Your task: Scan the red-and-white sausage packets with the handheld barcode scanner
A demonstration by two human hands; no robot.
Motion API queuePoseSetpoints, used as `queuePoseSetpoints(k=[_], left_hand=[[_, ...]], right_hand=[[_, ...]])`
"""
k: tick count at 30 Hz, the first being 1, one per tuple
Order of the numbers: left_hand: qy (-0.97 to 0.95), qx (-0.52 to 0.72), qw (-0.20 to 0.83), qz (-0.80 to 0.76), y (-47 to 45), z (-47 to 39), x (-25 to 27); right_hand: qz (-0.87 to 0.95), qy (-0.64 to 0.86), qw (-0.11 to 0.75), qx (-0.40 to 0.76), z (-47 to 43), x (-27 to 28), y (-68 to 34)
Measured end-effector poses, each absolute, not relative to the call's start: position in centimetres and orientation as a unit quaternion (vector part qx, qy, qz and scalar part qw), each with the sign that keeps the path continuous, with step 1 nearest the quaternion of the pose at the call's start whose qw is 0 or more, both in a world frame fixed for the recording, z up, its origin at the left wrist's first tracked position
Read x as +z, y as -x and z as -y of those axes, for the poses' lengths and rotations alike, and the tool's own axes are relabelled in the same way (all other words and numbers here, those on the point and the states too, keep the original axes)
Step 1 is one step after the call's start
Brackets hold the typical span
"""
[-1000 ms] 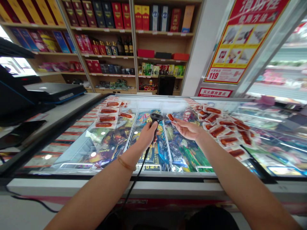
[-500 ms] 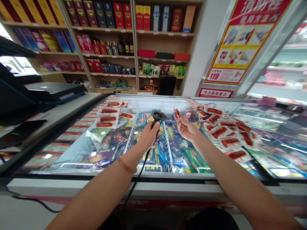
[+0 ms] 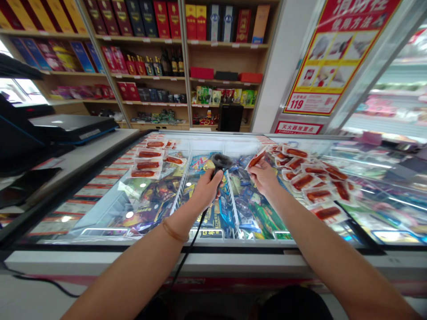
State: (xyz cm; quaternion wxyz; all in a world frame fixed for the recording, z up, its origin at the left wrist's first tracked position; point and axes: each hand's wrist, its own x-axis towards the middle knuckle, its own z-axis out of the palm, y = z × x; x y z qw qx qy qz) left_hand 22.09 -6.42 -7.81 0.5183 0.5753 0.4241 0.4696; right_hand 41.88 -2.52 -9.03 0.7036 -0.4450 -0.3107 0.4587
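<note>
My left hand (image 3: 207, 189) is wrapped round the handle of a black corded barcode scanner (image 3: 221, 161), its head pointing away from me above the glass. In my right hand (image 3: 265, 177), pinched by one end, is a clear vacuum pack with a reddish-brown sausage (image 3: 256, 159), tilted up to the right. Just right of that hand lies a loose pile of similar sausage packs (image 3: 305, 181) on the freezer's glass lid. Several more sausage packs (image 3: 147, 164) lie in a rough column on the left of the glass.
Bagged frozen goods sit in wire baskets (image 3: 182, 193) under the chest freezer's glass. A flat-topped scale (image 3: 71, 126) stands on the left counter. Shelves (image 3: 150, 78) of boxes and bottles rise behind the freezer. The scanner cord (image 3: 190, 251) hangs over the freezer's front edge.
The sausage pack in my right hand has turned from nearly edge-on to lying flatter, its face showing. My right hand has shifted slightly right; the left still holds the scanner.
</note>
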Motion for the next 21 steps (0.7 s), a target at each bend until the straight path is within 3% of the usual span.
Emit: queuePoseSetpoints(k=[7,16,21], left_hand=[[-0.573,0.465,0.519,-0.432,-22.1,6.3,-8.0],[-0.524,0.489,0.617,-0.326,-22.1,7.4,-6.8],[-0.52,0.486,0.619,-0.333,-22.4,7.0,-7.3]], right_hand=[[0.256,0.453,0.571,0.635,2.9,-7.9,-43.0],[0.358,0.55,0.559,0.507,2.8,-9.3,-41.7],[0.368,0.487,0.587,0.532,3.5,-9.6,-39.6]])
